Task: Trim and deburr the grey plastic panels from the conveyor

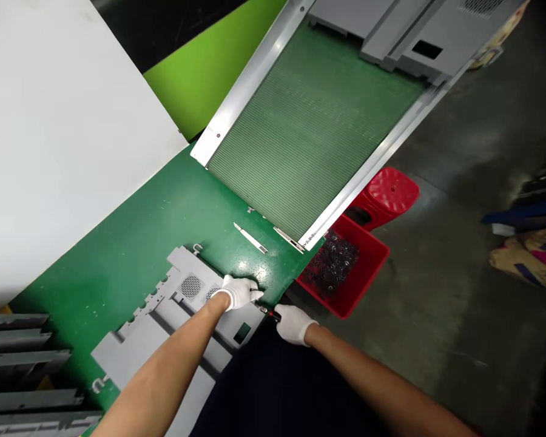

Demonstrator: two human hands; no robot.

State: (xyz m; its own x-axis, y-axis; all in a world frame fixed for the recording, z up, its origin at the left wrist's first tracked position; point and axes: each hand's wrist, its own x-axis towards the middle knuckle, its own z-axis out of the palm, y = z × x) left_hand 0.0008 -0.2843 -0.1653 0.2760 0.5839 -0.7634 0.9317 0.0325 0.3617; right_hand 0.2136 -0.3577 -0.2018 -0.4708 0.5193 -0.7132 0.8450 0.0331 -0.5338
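Observation:
A large grey plastic panel with round vent grilles, ribs and a small rectangular opening lies on the green table. My left hand, in a white glove, rests on the panel's upper right edge with its fingers partly spread. At that panel's right corner, my gloved right hand is closed round the dark handle of a small tool, whose metal tip touches or nearly touches the panel edge near my left fingertips. A slim white and metal knife lies on the table beyond my hands.
A green conveyor belt with metal rails carries another grey panel. Below its right rail are a red bin of dark scraps and a red stool. Stacked grey panels stand at lower left.

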